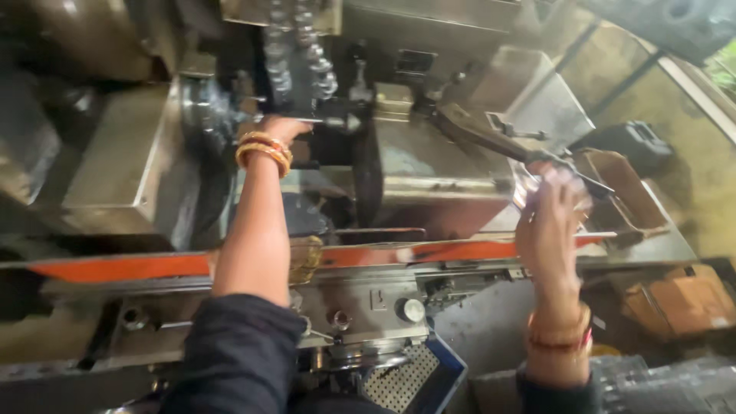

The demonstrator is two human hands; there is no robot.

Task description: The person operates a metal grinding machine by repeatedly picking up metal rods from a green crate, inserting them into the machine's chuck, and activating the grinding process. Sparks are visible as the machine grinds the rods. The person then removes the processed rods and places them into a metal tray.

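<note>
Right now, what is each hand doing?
Left hand: reaching into the machine at the spindle; grip cannot be told.
Right hand: raised at the lever, blurred; cannot be told.

Head view under dim, warm indoor light. The brightest area lies far right of the right hand (548, 230), where daylight enters at the upper right corner and washes out the yellow-green floor (690, 153). Soft glare streaks the metal machine housing (437, 165) between the two hands. Deep shadow fills the space left of the left hand (280, 126) and the upper left corner. Motion blur smears the right hand's fingers (563, 184) and the lever (498, 142) just above them; the left hand is softer still. Straight edges bow toward the frame borders, and fine detail is lost throughout.
</note>
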